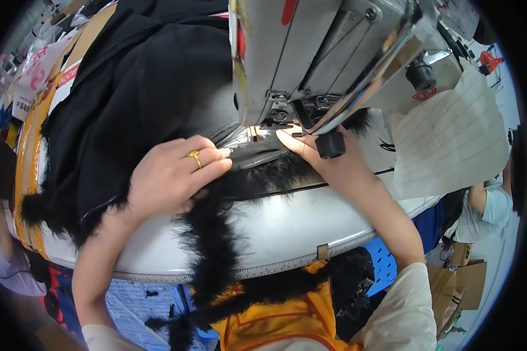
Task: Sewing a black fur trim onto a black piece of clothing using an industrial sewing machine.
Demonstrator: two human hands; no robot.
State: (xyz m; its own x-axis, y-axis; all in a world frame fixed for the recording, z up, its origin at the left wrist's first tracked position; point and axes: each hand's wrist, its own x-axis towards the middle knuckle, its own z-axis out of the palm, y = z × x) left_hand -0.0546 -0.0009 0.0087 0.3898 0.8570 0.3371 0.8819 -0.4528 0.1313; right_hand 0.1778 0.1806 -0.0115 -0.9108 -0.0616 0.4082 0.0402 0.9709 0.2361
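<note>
A black garment [140, 99] lies on the white sewing table [269, 225], and part of it runs under the lit needle area of a sewing machine [310, 52]. Gold-ringed, my left hand [173, 172] closes its fingertips on the garment left of the presser foot [256, 133]. To the right of the needle, my right hand [345, 167] rests on the fabric with one digit stretched toward the foot. A black machine knob hides its other fingers in part. Fluffy black feather trim [211, 245] hangs from the garment over the table's front edge and onto my lap.
A measuring tape [175, 278] follows the table's front edge. Paper sheets [451, 137] hang at the machine's right. Below stand a blue crate [380, 266] and, farther right, cardboard boxes [462, 281]. Other people sit at both sides. Plastic-wrapped items [41, 64] crowd the far left.
</note>
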